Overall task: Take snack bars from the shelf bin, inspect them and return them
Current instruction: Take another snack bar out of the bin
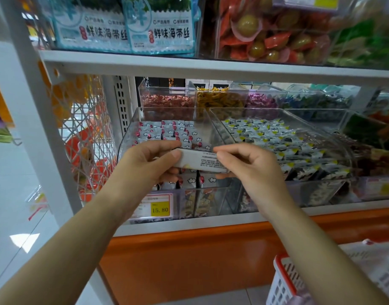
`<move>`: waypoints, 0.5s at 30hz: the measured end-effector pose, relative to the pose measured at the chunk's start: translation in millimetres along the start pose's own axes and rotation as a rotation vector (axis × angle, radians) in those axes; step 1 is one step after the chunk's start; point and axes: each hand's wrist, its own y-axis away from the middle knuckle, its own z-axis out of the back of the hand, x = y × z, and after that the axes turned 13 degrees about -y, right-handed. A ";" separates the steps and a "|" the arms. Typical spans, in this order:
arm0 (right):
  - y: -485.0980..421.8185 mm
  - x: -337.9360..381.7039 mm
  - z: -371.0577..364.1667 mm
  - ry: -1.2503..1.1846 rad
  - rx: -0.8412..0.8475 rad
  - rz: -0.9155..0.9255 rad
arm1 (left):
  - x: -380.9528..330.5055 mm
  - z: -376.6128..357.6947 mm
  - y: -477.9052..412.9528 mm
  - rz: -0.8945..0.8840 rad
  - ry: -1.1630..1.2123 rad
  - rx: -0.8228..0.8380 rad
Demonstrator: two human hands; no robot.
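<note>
The left hand (pixel 145 160) pinches the left end of 1 white snack bar (pixel 200 161), fingers clenched on it. The right hand (pixel 250 170) grips its right end, holding it level over the clear shelf bin (pixel 132 128) of many like bars.

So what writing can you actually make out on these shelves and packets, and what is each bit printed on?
"鲜味海带丝": on the two blue seaweed packets on the top shelf, with a large "鲜" above.
"15.80": on the yellow price tag at the front of the snack bin.
Snack bar held between the left hand and right hand: lines of fine print, too small to read.
Yellow label at top right: blurred, unreadable.
</note>
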 end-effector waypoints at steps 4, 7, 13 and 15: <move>-1.3 2.1 1.6 -0.058 -0.072 -0.025 | -3.7 -0.4 2.7 -0.069 -0.081 0.011; -3.4 0.2 4.0 0.061 -0.117 0.016 | -5.9 -4.2 5.5 -0.128 -0.134 0.041; 1.3 3.7 0.7 0.202 -0.054 0.098 | -5.7 -9.5 5.3 -0.142 -0.250 0.026; 1.6 4.0 0.3 0.204 -0.026 0.097 | -6.0 -7.3 4.3 -0.129 -0.279 0.022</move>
